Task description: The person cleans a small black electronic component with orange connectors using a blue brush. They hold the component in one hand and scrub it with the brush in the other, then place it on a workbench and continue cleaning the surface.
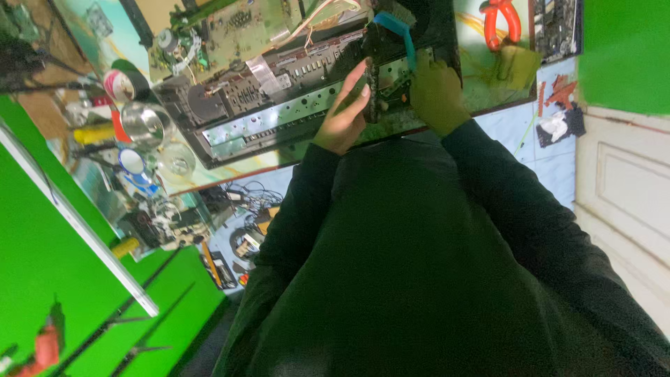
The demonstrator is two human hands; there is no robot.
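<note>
Right hand (436,91) fingers hidden behind black part (373,77).

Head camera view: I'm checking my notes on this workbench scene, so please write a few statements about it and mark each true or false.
1. Both hands are at the opened electronic device with green circuit boards. True.
2. The left hand rests flat on the floor. False: it is raised at the device, fingers against a dark part.
3. Red-handled pliers lie on the bench beyond the right hand. True.
4. The blue strip lies near the white door panel. False: it sits by the dark part at the device.
5. The person wears light short sleeves. False: the sleeves are dark and long.
</note>
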